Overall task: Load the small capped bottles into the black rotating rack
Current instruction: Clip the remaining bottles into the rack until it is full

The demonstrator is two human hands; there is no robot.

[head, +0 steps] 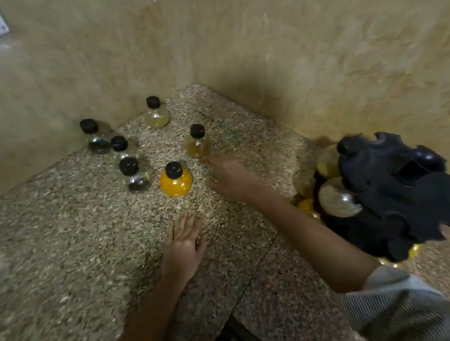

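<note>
Six small round-bellied clear bottles with black screw caps stand upright on the speckled granite counter (60,241), gathered toward its far corner where two mottled beige walls meet. Three hold clear contents: the clear bottle nearest the far left edge (95,137), a second clear bottle (123,150) just beside it, and a third clear bottle (134,176) close in front, the three bunched so tightly that they seem to touch. One pale yellow bottle (156,113) stands deepest in the corner, an amber bottle (197,142) stands apart from it toward the middle, and one bright orange bottle (175,179) stands nearest the person. The right hand (228,174) reaches across the counter with fingers extended and spread, grasping nothing, its fingertips just beside the base of the amber bottle; whether they touch it cannot be told through the blur. The left hand (184,245) lies flat, palm down and fingers loose, on the counter in front of the orange bottle, empty. At the right edge stands the black notched plastic rotating rack (401,191), already carrying several bottles, pale and orange, at least four visible beneath its scalloped top disc, though blur prevents an exact count.
</note>
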